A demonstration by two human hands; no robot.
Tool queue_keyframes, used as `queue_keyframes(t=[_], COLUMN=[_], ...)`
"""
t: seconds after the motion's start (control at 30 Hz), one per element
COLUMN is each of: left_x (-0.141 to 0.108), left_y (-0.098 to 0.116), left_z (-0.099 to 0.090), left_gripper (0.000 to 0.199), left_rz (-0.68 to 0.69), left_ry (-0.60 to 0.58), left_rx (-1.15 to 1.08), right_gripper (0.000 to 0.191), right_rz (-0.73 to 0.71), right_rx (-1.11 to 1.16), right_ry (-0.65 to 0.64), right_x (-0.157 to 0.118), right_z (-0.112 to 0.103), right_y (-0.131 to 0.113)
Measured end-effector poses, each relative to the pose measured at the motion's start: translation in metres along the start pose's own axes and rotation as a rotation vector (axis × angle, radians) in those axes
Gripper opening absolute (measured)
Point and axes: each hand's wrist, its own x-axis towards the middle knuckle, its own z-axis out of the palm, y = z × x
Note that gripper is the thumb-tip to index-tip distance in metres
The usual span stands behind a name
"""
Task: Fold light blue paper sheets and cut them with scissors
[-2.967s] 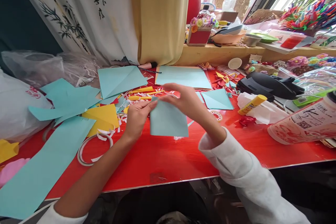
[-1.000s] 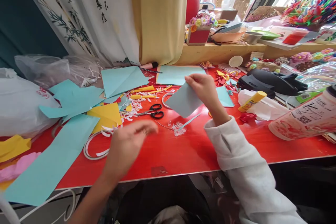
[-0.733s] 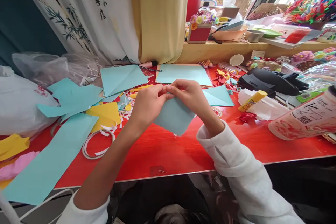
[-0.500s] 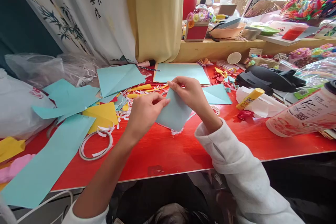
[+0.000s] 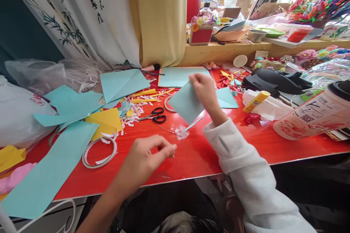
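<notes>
A small light-blue paper piece point(image 5: 186, 102) hangs from my right hand point(image 5: 203, 91), whose fingers are closed on its upper right corner above the red table. My left hand point(image 5: 151, 156) is off the paper, nearer the table's front edge, with thumb and index finger pinched together; whatever may be between the fingertips is too small to make out. Black-handled scissors point(image 5: 154, 115) lie on the table left of the held paper. A narrow blue strip point(image 5: 192, 125) and a clump of clear and white scraps point(image 5: 182, 132) lie just below it.
Larger blue sheets point(image 5: 124, 83), a yellow paper point(image 5: 106, 123) and a tape roll point(image 5: 98, 153) lie left. A glue stick point(image 5: 256, 102), a black case point(image 5: 276, 82) and a big cup point(image 5: 314, 113) stand or lie right. The red table point(image 5: 191, 156) ends at a front edge.
My left hand has let go of the blue paper and moved down toward the front edge. My right hand has shifted slightly up with the paper, and the scissors have come into view.
</notes>
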Motion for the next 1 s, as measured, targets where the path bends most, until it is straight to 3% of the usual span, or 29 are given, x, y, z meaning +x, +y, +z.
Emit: queue_keyframes(t=[0.03,0.07,0.1,0.17,0.23,0.27,0.4,0.53,0.6,0.67,0.83,1.0], left_x=[-0.001,0.002,0.008,0.029,0.054,0.066,0.090,0.089,0.088,0.087,0.085,0.087], left_y=[-0.001,-0.002,-0.003,-0.005,-0.006,-0.006,-0.010,-0.020,-0.026,-0.031,-0.036,-0.036], left_z=[-0.001,-0.003,-0.006,-0.014,-0.022,-0.026,-0.033,-0.034,-0.035,-0.038,-0.043,-0.038], left_gripper=[0.026,0.021,0.018,0.031,0.049,0.048,0.028,0.047,0.049,0.048,0.065,0.044], left_rz=[0.051,0.125,0.218,0.374,0.438,0.448,0.419,0.331,0.292,0.276,0.236,0.221], left_ry=[0.000,0.072,0.179,0.332,0.248,0.195,0.162,0.010,0.009,0.012,-0.159,0.004], left_rx=[0.041,0.094,0.156,0.274,0.303,0.288,0.169,0.008,-0.029,-0.039,-0.017,-0.097], right_gripper=[0.036,0.035,0.035,0.035,0.035,0.034,0.032,0.035,0.037,0.038,0.036,0.051], right_rz=[0.039,0.079,0.106,0.130,0.131,0.134,0.216,0.339,0.370,0.408,0.487,0.470], right_rx=[0.037,0.089,0.136,0.207,0.239,0.250,0.362,0.478,0.511,0.562,0.630,0.565], right_ry=[0.061,0.078,0.063,-0.017,-0.083,-0.096,-0.142,-0.223,-0.254,-0.306,-0.406,-0.418], right_x=[0.004,0.006,0.007,0.005,-0.001,-0.004,-0.010,-0.010,-0.010,-0.012,-0.016,-0.018], right_z=[-0.004,-0.007,-0.008,-0.007,-0.002,0.000,0.005,0.004,0.005,0.006,0.010,0.013], right_y=[0.005,0.010,0.012,0.011,0.006,0.003,0.002,0.007,0.007,0.006,0.005,0.007])
